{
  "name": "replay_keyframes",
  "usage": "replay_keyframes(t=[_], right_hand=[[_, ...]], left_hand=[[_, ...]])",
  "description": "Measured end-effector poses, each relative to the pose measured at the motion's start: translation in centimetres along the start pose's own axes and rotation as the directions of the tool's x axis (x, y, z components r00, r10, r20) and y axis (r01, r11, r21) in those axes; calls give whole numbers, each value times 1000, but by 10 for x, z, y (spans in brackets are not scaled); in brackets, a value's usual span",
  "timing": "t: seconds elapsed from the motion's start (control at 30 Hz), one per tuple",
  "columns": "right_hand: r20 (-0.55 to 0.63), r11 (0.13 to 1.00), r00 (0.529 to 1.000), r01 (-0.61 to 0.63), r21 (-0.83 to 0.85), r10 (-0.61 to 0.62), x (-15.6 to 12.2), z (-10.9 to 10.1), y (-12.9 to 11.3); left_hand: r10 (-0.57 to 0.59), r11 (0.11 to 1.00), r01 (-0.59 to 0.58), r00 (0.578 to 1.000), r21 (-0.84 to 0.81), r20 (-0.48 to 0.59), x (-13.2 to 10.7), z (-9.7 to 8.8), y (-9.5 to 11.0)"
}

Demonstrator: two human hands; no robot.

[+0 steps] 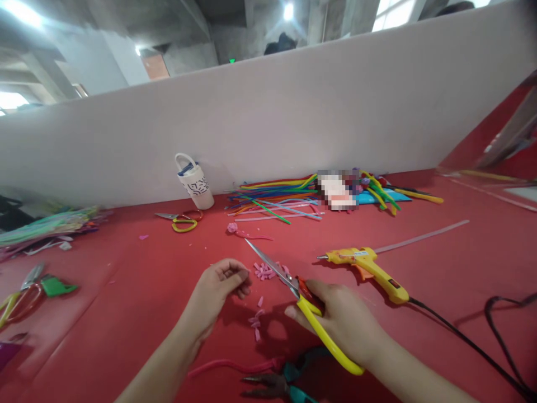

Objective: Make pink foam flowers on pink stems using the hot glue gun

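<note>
The yellow-and-red scissors were held in the right hand above the red table, with blades nearly together and pointed away to the upper left. The red handle was mostly covered by the fingers. The left hand was held just beside the blades, its fingers curled and thumb drawn in close to them; whether anything was pinched there could not be told.

A heap of pink clippings was partly hidden behind the blades, and loose pink pieces were scattered between the hands. Nearer, a pink stem was seen beside teal-handled pliers, which were cut off by the bottom edge.

Beyond the blades, a pink-headed stem was laid flat. To the right, a yellow glue gun was placed on its side, its black cord cut off at the picture's edge. Coloured strips were piled against the white partition, their right end covered by a pixelated patch. At the far left, another pair of scissors was cropped by the edge.
</note>
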State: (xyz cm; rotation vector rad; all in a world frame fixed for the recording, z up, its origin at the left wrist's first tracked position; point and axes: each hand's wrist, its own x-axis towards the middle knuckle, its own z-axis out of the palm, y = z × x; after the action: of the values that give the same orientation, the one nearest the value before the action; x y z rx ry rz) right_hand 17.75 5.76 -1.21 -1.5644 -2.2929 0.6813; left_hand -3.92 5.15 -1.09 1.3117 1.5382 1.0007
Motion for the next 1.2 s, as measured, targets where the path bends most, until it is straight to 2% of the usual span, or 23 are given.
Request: replay_keyframes(t=[0.07,0.1,0.13,0.2,0.23,0.57,0.97,1.2], right_hand=[[18,1000,1000,18,-3,-18,-2,1,-3],[24,1000,999,25,-10,-25,-3,2,-4],[31,999,999,30,-22,-30,-4,3,-5],[51,998,998,34,-56,-31,-6,7,-6],[64,997,997,37,-70,-33,-7,9,-7],[163,995,987,15,-102,1,-8,17,-8],[176,997,984,48,-65,-36,-9,17,-8],[197,996,980,42,-75,-26,-11,16,-5]], left_hand=[[-36,991,36,999,-126,2,-15,-1,3],[-108,941,103,994,-324,4,-21,-1,3],[-152,880,138,988,-455,5,-26,0,4],[-197,766,168,980,-621,23,-31,1,3],[-195,744,168,980,-646,31,-33,2,3],[-128,770,98,992,-630,-3,-32,-3,0],[-113,790,54,992,-611,-60,-32,-4,-1],[-108,758,57,993,-650,-39,-33,-4,-1]])
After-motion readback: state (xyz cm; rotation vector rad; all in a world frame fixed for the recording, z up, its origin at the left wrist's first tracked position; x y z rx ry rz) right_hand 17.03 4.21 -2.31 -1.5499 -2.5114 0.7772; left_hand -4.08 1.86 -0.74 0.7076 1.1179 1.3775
